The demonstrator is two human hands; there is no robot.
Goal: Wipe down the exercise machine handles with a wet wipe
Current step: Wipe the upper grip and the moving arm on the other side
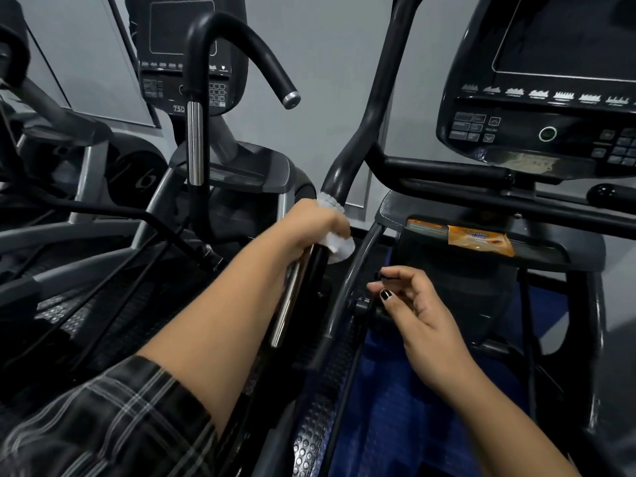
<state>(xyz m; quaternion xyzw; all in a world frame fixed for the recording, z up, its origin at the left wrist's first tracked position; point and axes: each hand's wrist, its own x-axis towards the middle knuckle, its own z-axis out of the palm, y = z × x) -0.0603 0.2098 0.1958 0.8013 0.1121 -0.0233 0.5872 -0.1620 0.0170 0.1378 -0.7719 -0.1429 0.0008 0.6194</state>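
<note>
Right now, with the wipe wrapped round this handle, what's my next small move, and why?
Probably slide the left hand and the wipe down the handle over the chrome strip. The hand grips the wipe round the handle just above that strip, which lies bare below it, and the black part above looks glossy, perhaps already wet. The right hand holds nothing.

left arm: bare forearm reaching forward from a plaid sleeve (103,425) | left hand (311,223): knuckles up, fingers wrapped round a black handle (339,177) with a white wipe (339,247) under the palm | right hand (418,304): hovering lower, palm turned left, fingers loosely curled, dark-painted thumbnail
</note>
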